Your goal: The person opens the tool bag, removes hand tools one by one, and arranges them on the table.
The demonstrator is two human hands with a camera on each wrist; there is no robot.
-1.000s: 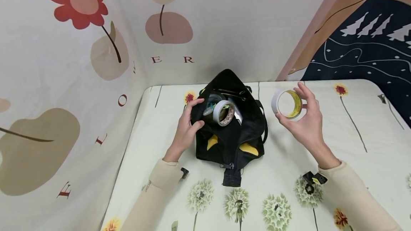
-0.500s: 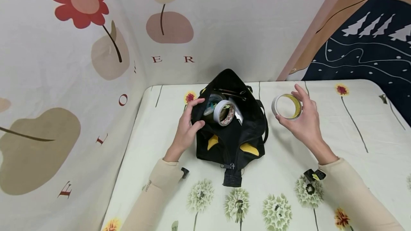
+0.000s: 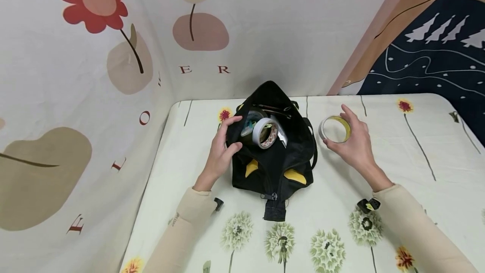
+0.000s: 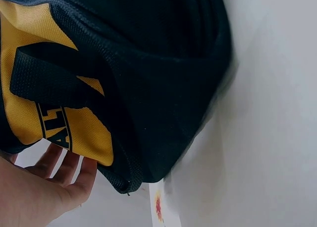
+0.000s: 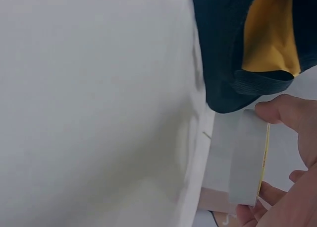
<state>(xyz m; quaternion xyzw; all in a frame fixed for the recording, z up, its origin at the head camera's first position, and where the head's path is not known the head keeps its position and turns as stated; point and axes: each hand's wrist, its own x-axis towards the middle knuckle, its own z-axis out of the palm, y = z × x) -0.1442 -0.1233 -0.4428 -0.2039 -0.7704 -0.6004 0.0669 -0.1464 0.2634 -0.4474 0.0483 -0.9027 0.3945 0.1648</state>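
Note:
A black bag (image 3: 273,163) with yellow patches stands with its mouth gaping on the flowered cloth. My left hand (image 3: 221,148) grips its left rim; the left wrist view shows the fingers (image 4: 81,175) against the yellow side panel (image 4: 91,142). To the right of the bag, my right hand (image 3: 354,140) holds a roll of tape (image 3: 347,129), white outside and yellow inside, between thumb and fingertips. From the right wrist the roll (image 5: 247,157) appears edge-on. Inside the bag sit another white tape roll (image 3: 257,133) and a silvery flat piece (image 3: 281,134), with dark slender handles behind.
Cloth printed with dandelions (image 3: 327,250) covers the table (image 3: 182,146). A white printed sheet (image 3: 303,33) hangs right behind the bag, and another side of it rises at the left. A dark blue patterned cloth (image 3: 428,62) hangs at the back right.
My right hand has lowered the tape roll slightly toward the table and shifted a little left. The left hand and the bag are almost unchanged.

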